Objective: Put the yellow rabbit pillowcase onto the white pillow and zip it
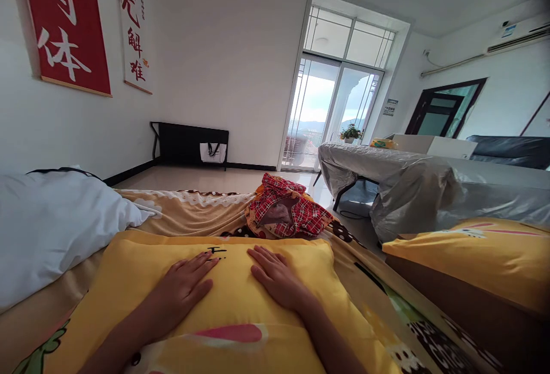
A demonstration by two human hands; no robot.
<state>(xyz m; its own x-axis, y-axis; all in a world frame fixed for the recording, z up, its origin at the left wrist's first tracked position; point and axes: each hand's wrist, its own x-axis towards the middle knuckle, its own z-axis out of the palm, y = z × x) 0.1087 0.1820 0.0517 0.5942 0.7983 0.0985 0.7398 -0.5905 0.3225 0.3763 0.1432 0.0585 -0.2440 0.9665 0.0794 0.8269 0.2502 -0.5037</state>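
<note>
A yellow pillow [240,288] with a printed cartoon pattern lies in front of me on a patterned blanket [206,213]. My left hand [184,283] rests flat on its left half, fingers stretched toward the far edge. On the right half, my right hand [277,276] also lies flat with its fingers extended. Neither hand grips anything. Just beyond the pillow sits a crumpled red plaid cloth [281,205]. At the left is a white pillow or fabric bundle [64,225] with a black strap on top.
At the right, another yellow pillow [476,254] lies on a brown box-like surface [464,311]. Behind it stands a table draped in plastic sheeting [412,185]. A black folded panel [184,145] with a white bag [212,153] leans by the wall near glass doors [330,110].
</note>
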